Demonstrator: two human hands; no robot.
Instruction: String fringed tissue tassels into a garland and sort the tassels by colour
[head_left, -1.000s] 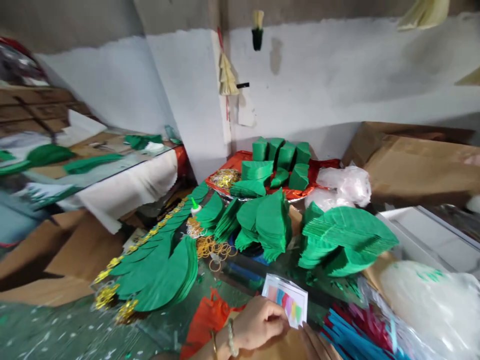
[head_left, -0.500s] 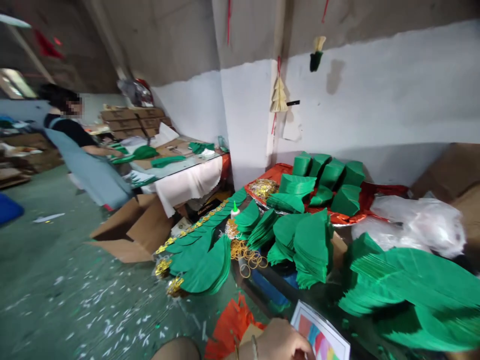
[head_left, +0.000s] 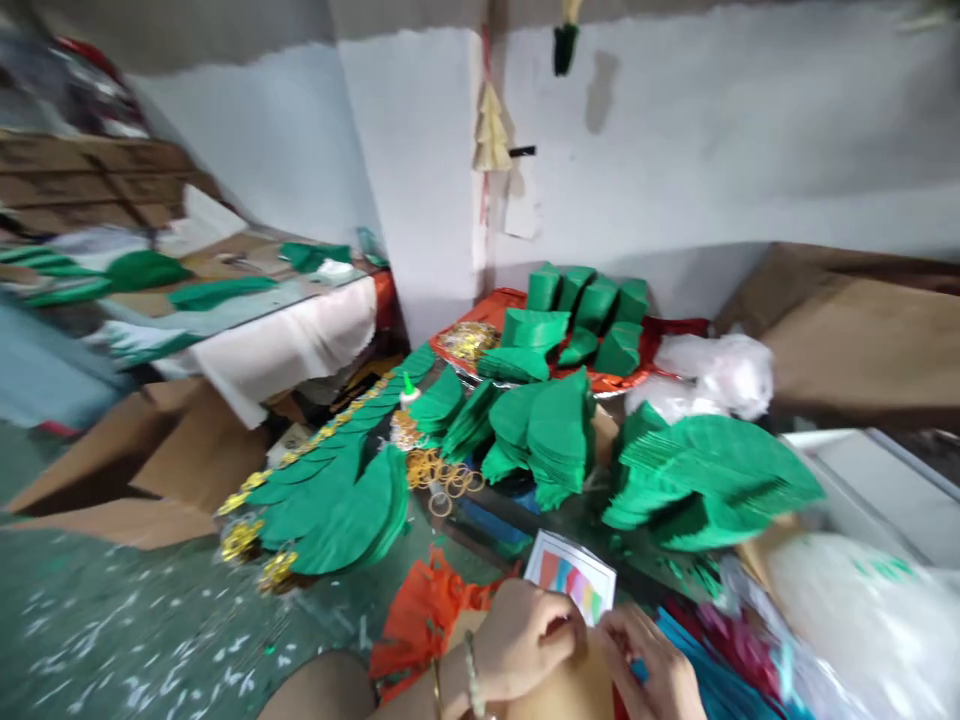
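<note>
Brown cardboard sheet (head_left: 559,690) lies at the near edge of the view, just right of the person's bare knee (head_left: 319,690), and both hands are at its upper edge. The left hand (head_left: 525,640), wearing a beaded bracelet (head_left: 472,675) and a thin gold bangle (head_left: 436,690), has its fingers curled closed over that edge. The right hand (head_left: 645,665) has its fingers bent and slightly spread at the sheet's right side; blur hides whether they pinch anything small.

Just beyond the hands stands a white card with coloured paper swatches (head_left: 570,577) in a clear sleeve. An orange plastic bag (head_left: 427,620) lies to the near left, and blue and red paper strips (head_left: 712,670) lie to the near right.

Farther off, stacks of green paper leaf shapes (head_left: 559,440) crowd the work surface, with a fan of green paper leaves edged in gold tinsel (head_left: 322,510) to the left. Loose gold rubber bands (head_left: 439,475) and a green-capped glue bottle (head_left: 409,390) sit between them. Squared green paper blocks (head_left: 577,300) rest on red foil (head_left: 480,310) against the far wall.
</note>
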